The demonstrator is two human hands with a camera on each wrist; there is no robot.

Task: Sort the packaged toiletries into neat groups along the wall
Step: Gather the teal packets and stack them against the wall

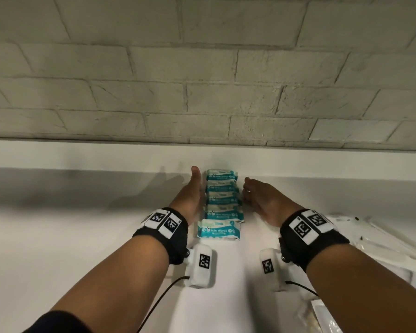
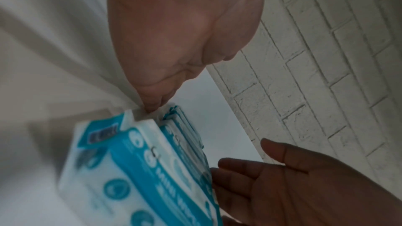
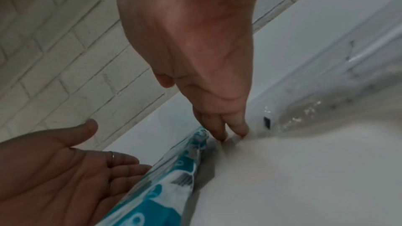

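**Squaring a row of wipe packs against the wall**

I look down on a white counter (image 1: 82,236) that meets a pale brick wall (image 1: 202,80). Five teal and white mini wipes packs (image 1: 222,203) lie overlapping in a single column that runs from the wall's base toward me. My left hand (image 1: 193,191) stands on edge along the column's left side, fingers straight, its grip wide and holding nothing. My right hand (image 1: 262,197) sits just beside the column's right side, fingers bent downward with fingertips (image 3: 240,131) on the counter, also holding nothing.

I judge the step to be straightening this group. To do it well, I would press both palms inward evenly, keep them parallel, then nudge the nearest pack (image 1: 218,230), which juts left, into line.

Hard to make out: clear plastic packets (image 1: 380,234) at the right edge are cut off and their contents unreadable. Whether my left palm actually touches the packs is unclear. Both wrist views are blurred, and print on the far packs is illegible.
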